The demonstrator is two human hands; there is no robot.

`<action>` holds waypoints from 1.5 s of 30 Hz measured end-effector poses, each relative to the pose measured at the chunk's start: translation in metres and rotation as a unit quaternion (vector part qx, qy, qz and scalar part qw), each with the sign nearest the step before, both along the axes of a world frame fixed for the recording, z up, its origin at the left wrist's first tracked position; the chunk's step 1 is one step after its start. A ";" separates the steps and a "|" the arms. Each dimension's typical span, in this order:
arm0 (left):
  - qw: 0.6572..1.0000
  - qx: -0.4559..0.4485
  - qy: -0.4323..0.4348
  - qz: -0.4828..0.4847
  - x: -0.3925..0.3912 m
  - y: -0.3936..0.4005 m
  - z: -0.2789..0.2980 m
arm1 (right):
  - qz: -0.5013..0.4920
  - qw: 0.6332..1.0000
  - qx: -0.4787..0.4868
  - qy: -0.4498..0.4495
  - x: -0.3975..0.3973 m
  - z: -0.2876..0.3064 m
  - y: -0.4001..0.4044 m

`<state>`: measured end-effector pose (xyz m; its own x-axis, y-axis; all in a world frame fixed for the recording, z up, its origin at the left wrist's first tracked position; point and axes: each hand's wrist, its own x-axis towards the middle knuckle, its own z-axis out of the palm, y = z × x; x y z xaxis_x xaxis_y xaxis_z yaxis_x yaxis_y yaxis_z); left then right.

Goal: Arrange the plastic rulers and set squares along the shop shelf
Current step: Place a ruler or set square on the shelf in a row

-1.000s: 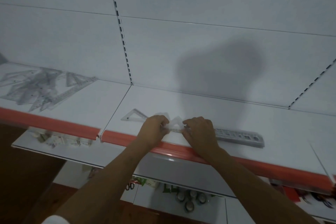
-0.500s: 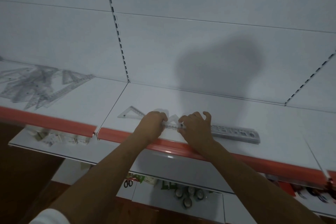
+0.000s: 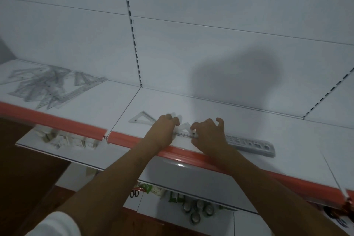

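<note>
Leftmost, a loose heap of clear rulers and set squares (image 3: 49,88) is seen piled on the neighbouring shelf bay, apparently kept there as the unsorted stock from which pieces are drawn. Further right, past the joint between the bays, a single set square (image 3: 142,118) is laid flat near the red front edge of the shelf (image 3: 249,120), seemingly the start of an ordered row. Just beside it the left hand (image 3: 162,132) is placed knuckles-up, its fingers curled down over the left end of a clear ruler (image 3: 184,133); another small triangular piece is glimpsed behind that ruler, though it is too blurred to be made out properly. The ruler is held parallel to the red lip, probably so that it can be squared up with the row. Its right end is pinched by the right hand (image 3: 208,134) between thumb and forefinger, while the remaining fingers are lifted and spread loosely above the shelf. To the right of that hand, a grey stencil ruler (image 3: 251,144) is laid flat, partly covered at its near end by the wrist, apart from the fingers.
</note>
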<state>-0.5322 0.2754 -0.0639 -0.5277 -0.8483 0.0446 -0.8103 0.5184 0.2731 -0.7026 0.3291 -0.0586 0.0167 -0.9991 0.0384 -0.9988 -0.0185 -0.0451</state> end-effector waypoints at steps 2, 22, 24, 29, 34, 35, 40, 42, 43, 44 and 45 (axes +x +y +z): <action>0.999 -0.030 -0.023 0.021 0.009 0.005 0.008 | 0.015 1.000 -0.009 0.005 0.003 0.008 -0.005; 0.893 -0.039 -0.011 0.449 0.383 0.135 0.106 | 0.427 0.890 -0.069 -0.146 0.417 0.115 -0.054; 0.884 -0.041 -0.015 0.466 0.418 0.146 0.113 | 0.435 0.887 -0.073 -0.133 0.455 0.117 -0.048; 0.867 -0.038 -0.015 0.497 0.484 0.160 0.117 | 0.432 0.889 -0.070 -0.139 0.523 0.118 -0.044; 0.864 -0.027 -0.020 0.502 0.528 0.139 0.102 | 0.429 0.890 -0.065 -0.138 0.570 0.109 -0.068; 0.866 -0.022 -0.020 0.500 0.535 0.131 0.100 | 0.427 0.891 -0.061 -0.140 0.580 0.107 -0.075; 0.862 0.000 -0.037 0.505 0.579 0.079 0.091 | 0.425 0.895 -0.062 -0.121 0.630 0.097 -0.129; 0.861 0.017 -0.030 0.507 0.599 0.054 0.089 | 0.417 0.898 -0.060 -0.123 0.650 0.092 -0.155; 0.862 0.027 -0.025 0.506 0.609 0.040 0.089 | 0.415 0.899 -0.060 -0.124 0.659 0.091 -0.168; 0.863 0.036 -0.022 0.504 0.618 0.027 0.090 | 0.414 0.900 -0.062 -0.124 0.669 0.089 -0.181; 0.863 0.042 -0.019 0.502 0.627 0.013 0.090 | 0.414 0.900 -0.061 -0.122 0.679 0.087 -0.194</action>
<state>0.0953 0.2887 0.0261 0.4766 -0.8782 -0.0408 -0.8486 -0.4717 0.2396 -0.0234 0.1349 0.0286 0.7300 -0.6359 0.2504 -0.6011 -0.7718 -0.2075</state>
